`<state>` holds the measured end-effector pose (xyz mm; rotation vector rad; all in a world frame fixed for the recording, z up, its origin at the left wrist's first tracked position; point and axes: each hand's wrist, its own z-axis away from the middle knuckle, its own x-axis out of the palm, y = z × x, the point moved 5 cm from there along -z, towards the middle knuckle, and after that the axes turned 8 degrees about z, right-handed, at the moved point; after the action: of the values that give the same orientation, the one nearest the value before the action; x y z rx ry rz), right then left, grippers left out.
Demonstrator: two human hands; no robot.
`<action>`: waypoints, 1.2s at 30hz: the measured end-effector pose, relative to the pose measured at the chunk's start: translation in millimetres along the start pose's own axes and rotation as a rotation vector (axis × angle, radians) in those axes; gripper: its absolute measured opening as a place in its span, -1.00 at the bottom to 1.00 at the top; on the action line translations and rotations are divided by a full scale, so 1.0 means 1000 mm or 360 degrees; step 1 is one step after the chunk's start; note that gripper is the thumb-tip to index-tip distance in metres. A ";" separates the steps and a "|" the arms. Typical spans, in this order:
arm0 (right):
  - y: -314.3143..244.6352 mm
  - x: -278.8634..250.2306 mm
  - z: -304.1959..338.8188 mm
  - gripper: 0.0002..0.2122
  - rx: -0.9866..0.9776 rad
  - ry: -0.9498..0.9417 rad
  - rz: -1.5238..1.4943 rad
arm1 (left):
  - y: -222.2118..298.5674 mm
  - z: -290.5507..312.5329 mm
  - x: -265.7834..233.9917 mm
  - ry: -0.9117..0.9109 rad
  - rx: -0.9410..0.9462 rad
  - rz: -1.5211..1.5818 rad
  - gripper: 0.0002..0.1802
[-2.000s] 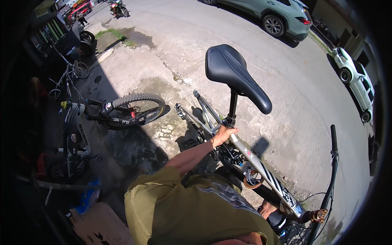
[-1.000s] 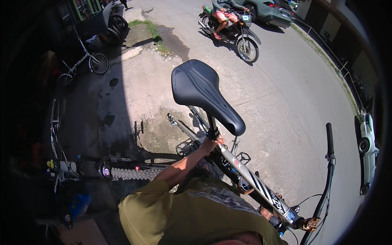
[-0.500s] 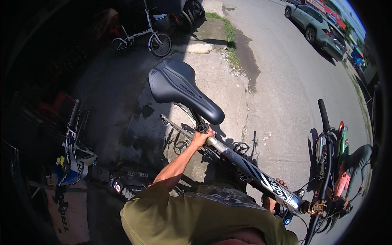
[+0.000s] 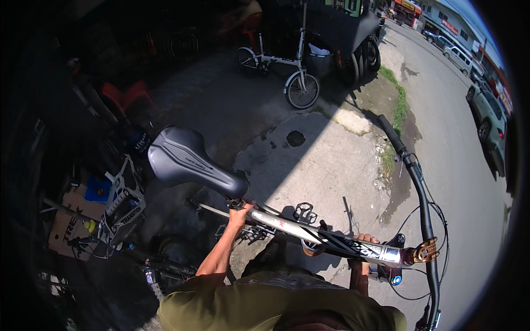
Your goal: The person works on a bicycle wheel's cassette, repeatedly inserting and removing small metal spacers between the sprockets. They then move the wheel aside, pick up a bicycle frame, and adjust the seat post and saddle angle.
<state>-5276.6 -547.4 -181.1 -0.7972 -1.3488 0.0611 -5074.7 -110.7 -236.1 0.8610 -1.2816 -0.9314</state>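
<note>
A bicycle lies across the front of me, its dark grey saddle [image 4: 190, 161] to the left and its black handlebar [image 4: 423, 204] to the right. Just below the saddle, my left hand [image 4: 239, 214] is closed round the bicycle frame [image 4: 281, 224] by the seat clamp. My right hand [image 4: 364, 248] wraps the silver-and-black frame near its front end, fingertips showing over the far side and the palm hidden beneath. A bronze-coloured stem [image 4: 424, 251] joins the handlebar, with black cables looping beside it. One pedal [image 4: 303, 211] shows beyond the tube.
A white folding bicycle [image 4: 281, 59] stands in the shade ahead. To the left are a white bicycle frame [image 4: 122, 207], a cardboard sheet [image 4: 66, 226] and a red chair [image 4: 130, 96]. A sunlit road with a parked car [image 4: 488, 113] runs along the right.
My view has swung to the right, and the bicycle has turned with me away from the person and the other bicycle at the right. Both hands keep their hold on the frame.
</note>
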 end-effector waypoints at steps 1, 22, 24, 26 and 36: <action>0.020 0.017 -0.038 -0.70 0.0074 -0.0096 -0.0063 | 0.012 -0.021 -0.008 0.0028 0.0066 0.0080 -0.80; 0.475 0.263 -0.601 -0.65 0.1251 -0.0639 -0.0085 | 0.135 -0.414 -0.170 0.1107 0.0351 0.0092 -0.82; 0.528 0.249 -0.663 -0.73 0.1344 -0.0477 -0.0180 | 0.166 -0.460 -0.173 0.1142 0.0403 0.0116 -0.81; 0.572 0.309 -0.683 -0.72 0.1450 -0.0518 -0.0131 | 0.194 -0.477 -0.188 0.1257 0.0438 0.0022 -0.80; 0.780 0.531 -0.841 -0.65 0.1694 -0.0577 -0.0022 | 0.295 -0.661 -0.271 0.1429 0.0773 -0.0111 -0.82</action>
<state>-4088.8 -116.4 -161.0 0.1396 -1.4032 0.8697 -4405.3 262.3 -135.9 1.4897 -0.6765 -0.1876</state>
